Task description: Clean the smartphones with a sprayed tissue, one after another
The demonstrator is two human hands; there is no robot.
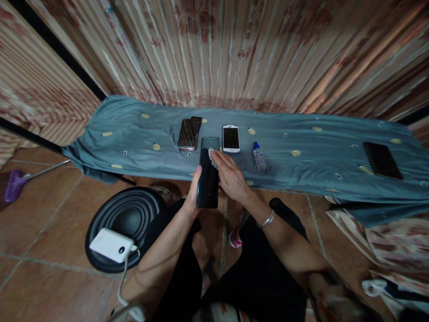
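My left hand (191, 191) is closed around the side of a dark, glossy smartphone (208, 190), tilted in front of me at the near edge of the cloth-covered surface. My right hand (233, 176) presses a small white wipe (212, 156) to the phone's upper part. Just beyond lies another greyish phone (210, 142), partly hidden by the held one. A white-framed phone (231, 138) lies to its right, and several dark phones (188, 134) are bunched to its left. Further right is a small clear bottle (259, 159) with a blue cap.
A blue-green patterned cloth (301, 134) covers the long surface; a black phone (382, 160) lies at its right end. A round black stool (127, 210) at left bears a white power bank (110, 245) with a cable. A pleated curtain (214, 58) hangs behind. A purple broom head (15, 184) is far left.
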